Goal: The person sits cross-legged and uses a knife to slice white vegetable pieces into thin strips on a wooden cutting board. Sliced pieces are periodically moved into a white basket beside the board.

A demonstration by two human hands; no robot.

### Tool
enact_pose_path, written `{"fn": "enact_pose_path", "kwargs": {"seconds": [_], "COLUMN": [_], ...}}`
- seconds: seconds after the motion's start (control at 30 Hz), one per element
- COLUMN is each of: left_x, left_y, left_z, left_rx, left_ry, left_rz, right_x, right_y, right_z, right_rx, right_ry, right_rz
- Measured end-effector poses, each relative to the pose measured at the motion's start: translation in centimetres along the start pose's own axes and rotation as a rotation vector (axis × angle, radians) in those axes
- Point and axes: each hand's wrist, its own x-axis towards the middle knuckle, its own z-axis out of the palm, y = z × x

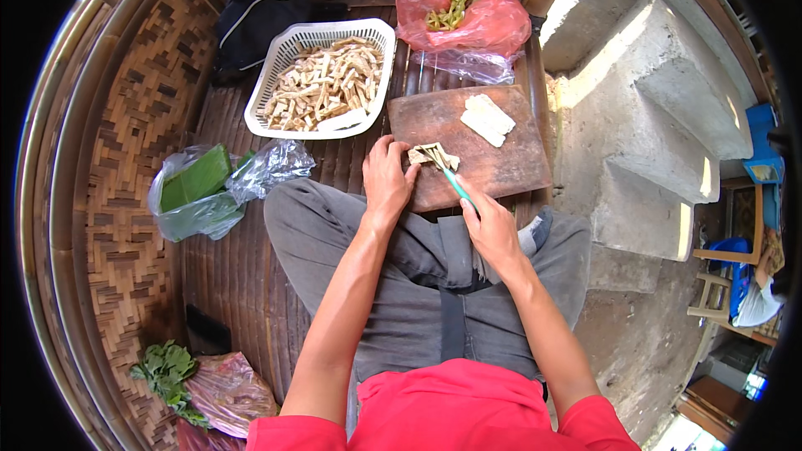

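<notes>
My right hand (495, 225) grips the green handle of a knife (456, 185), its blade at a small pile of cut pale strips (432, 155) on the wooden cutting board (476, 169). My left hand (387, 178) rests at the board's left edge with its fingertips beside the strips; whether it touches them is hard to tell. Whole pale slabs, likely tempeh (487, 119), lie at the upper right of the board. Left of the board's top stands a white plastic basket (254, 103), filled with many similar cut strips (329, 84).
A red plastic bag (501, 19) with green cut pieces (454, 9) sits beyond the board. A black bag (257, 25) leans behind the basket. Clear bags with green leaves (197, 181) lie left; leafy greens (166, 376) lie lower left. Concrete steps (664, 156) rise on the right.
</notes>
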Motion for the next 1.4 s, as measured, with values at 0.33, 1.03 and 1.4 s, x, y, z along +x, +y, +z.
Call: {"fn": "enact_pose_path", "kwargs": {"seconds": [0.33, 1.03, 1.4], "left_x": [0.2, 0.1, 0.1], "left_y": [0.4, -0.1, 0.3], "left_z": [0.1, 0.7, 0.6], "left_rx": [-0.096, -0.057, 0.048], "left_ry": [-0.053, -0.006, 0.012], "left_rz": [-0.05, 0.009, 0.016], "right_x": [0.2, -1.1, -1.6], "right_y": [1.2, -0.4, -0.3], "right_z": [-0.8, 2.2, 2.7], "right_rx": [0.014, -0.177, -0.275], "right_ry": [0.083, 0.002, -0.018], "right_rz": [0.025, 0.005, 0.01]}}
